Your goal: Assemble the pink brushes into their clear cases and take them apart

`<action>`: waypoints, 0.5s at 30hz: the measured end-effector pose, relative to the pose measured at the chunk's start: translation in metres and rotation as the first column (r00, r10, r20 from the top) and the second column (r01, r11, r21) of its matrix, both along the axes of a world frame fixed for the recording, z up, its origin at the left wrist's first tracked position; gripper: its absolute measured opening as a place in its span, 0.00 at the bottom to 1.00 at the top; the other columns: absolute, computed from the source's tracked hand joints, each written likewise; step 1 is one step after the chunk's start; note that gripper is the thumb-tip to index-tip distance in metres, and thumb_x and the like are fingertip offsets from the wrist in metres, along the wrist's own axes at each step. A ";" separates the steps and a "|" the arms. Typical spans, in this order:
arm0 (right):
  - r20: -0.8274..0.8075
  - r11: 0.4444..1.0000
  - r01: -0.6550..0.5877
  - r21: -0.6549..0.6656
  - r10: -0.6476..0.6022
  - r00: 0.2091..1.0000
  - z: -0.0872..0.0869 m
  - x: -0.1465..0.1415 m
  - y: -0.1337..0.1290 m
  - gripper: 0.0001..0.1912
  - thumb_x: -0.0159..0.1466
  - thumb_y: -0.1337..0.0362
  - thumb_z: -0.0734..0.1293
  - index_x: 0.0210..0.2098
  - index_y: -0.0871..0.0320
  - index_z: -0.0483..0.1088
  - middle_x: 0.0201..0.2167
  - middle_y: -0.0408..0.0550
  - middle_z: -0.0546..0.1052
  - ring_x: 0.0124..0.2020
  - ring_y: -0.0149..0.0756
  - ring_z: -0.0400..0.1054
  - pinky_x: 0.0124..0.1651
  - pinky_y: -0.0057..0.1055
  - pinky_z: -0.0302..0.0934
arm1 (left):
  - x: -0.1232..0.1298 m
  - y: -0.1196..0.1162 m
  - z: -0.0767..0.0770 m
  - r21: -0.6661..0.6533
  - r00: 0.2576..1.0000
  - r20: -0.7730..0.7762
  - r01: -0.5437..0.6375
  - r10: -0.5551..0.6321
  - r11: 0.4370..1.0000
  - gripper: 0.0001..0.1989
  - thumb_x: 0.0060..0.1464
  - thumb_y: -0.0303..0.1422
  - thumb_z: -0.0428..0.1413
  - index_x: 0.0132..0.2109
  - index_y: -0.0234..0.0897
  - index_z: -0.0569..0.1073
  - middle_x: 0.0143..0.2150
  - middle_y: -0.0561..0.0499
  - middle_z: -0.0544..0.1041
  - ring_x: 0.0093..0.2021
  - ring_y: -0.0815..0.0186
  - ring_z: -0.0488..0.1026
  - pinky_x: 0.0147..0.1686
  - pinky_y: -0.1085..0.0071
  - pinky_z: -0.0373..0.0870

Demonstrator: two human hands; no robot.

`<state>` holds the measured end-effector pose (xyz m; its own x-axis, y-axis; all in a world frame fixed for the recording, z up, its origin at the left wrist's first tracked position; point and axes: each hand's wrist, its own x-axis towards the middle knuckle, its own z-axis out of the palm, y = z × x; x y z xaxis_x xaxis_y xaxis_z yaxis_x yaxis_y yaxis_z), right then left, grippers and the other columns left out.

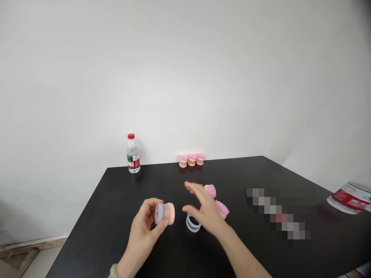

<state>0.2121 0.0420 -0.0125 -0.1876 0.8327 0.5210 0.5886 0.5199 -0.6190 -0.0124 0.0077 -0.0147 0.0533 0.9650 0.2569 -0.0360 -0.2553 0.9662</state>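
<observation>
Surface: black table, white wall
Count: five pink brushes, one water bottle, one clear ring
Left hand: pinching translucent canister
Right hand: spread, empty

No text readable in view.

Clear plastic water bottle with red cap: white, red and green wrap label around body, red panel at lower right, small print too small to read, no brand legible.

White round tub with red band, lying tilted at right edge: lettering on band blurred, unreadable.

Pixelated patch on black tabletop: obscured, contents cannot be told.

Translucent plastic jar with peach lid: no lettering readable.
</observation>
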 end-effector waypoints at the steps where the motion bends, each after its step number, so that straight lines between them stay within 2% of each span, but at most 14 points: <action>1: 0.036 0.994 0.103 0.035 -0.104 0.994 0.000 0.013 0.008 0.29 0.62 0.56 0.70 0.61 0.53 0.63 0.57 0.55 0.70 0.57 0.50 0.64 0.60 0.50 0.61 | -0.001 0.000 0.001 -0.003 1.000 0.006 -0.020 0.020 1.000 0.18 0.50 0.40 0.65 0.46 0.40 0.73 0.44 0.47 0.76 0.44 0.60 0.74 0.46 0.66 0.71; 4: 0.181 0.913 0.407 0.012 -0.402 0.897 -0.004 0.053 0.029 0.31 0.62 0.56 0.68 0.63 0.57 0.62 0.61 0.58 0.66 0.61 0.56 0.58 0.61 0.54 0.57 | -0.004 0.000 0.004 -0.037 0.998 -0.004 -0.068 0.068 0.997 0.19 0.48 0.42 0.66 0.46 0.40 0.74 0.44 0.48 0.76 0.43 0.61 0.73 0.43 0.68 0.71; 6: 0.289 0.854 0.515 -0.076 -0.475 0.831 -0.012 0.073 0.039 0.32 0.62 0.58 0.66 0.64 0.60 0.61 0.62 0.63 0.62 0.62 0.60 0.57 0.60 0.54 0.58 | -0.005 0.000 0.005 -0.070 0.997 -0.019 -0.077 0.076 0.995 0.20 0.47 0.42 0.66 0.46 0.40 0.76 0.44 0.48 0.77 0.44 0.60 0.74 0.44 0.67 0.71; 8: 0.355 0.826 0.537 -0.169 -0.457 0.815 -0.020 0.084 0.046 0.34 0.62 0.59 0.65 0.66 0.63 0.59 0.63 0.66 0.61 0.62 0.61 0.58 0.58 0.52 0.59 | -0.006 0.000 0.004 -0.088 0.998 -0.023 -0.057 0.056 0.994 0.21 0.46 0.42 0.67 0.47 0.40 0.77 0.46 0.47 0.78 0.47 0.58 0.74 0.47 0.65 0.70; 11: 0.362 0.842 0.484 -0.237 -0.386 0.848 -0.027 0.090 0.051 0.31 0.62 0.61 0.65 0.64 0.62 0.63 0.59 0.62 0.67 0.58 0.54 0.65 0.57 0.44 0.60 | -0.005 0.000 0.002 -0.083 0.999 -0.036 -0.012 0.009 0.996 0.23 0.47 0.43 0.66 0.49 0.40 0.78 0.46 0.46 0.78 0.47 0.56 0.75 0.49 0.63 0.71; 13: 0.348 0.855 0.454 -0.250 -0.358 0.866 -0.029 0.090 0.053 0.27 0.62 0.62 0.65 0.60 0.60 0.68 0.54 0.57 0.73 0.55 0.49 0.69 0.56 0.39 0.61 | -0.004 0.000 0.001 -0.069 0.998 -0.058 0.006 -0.010 0.998 0.22 0.47 0.43 0.65 0.49 0.40 0.78 0.43 0.46 0.77 0.44 0.57 0.75 0.45 0.63 0.72; 15: 0.331 0.859 0.444 -0.255 -0.354 0.875 -0.028 0.091 0.054 0.24 0.60 0.64 0.65 0.56 0.60 0.72 0.50 0.56 0.76 0.53 0.49 0.70 0.55 0.38 0.61 | -0.002 -0.001 0.001 -0.058 0.998 -0.063 0.016 -0.020 0.998 0.21 0.48 0.44 0.65 0.48 0.40 0.79 0.41 0.47 0.76 0.42 0.58 0.75 0.40 0.65 0.74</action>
<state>0.3031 0.0962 -0.0406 0.1046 0.9745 0.1987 0.8660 0.0090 -0.4999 -0.0146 0.0066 -0.0140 0.0854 0.9768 0.1964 0.0222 -0.1989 0.9798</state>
